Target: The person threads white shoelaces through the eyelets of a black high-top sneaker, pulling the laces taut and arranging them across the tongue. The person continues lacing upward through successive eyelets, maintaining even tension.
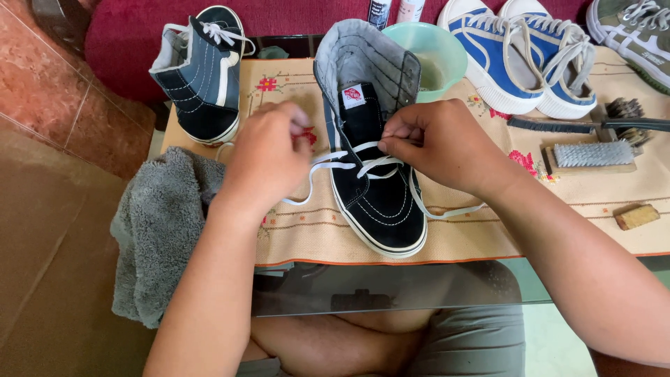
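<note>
Your left hand [269, 157] and right hand [436, 143] each pinch the white lace [328, 166] of the black high-top shoe [373, 188], which stands at centre frame on the embroidered mat [460, 241] over the glass surface. The lace looks soft, light and limp; take hold near the eyelets. The shoe seems stiff enough to stand alone. A grey towel [157, 230] lies at left; bowl [436, 56], blue sneakers [516, 59] and brushes [593, 153] crowd the upper right
</note>
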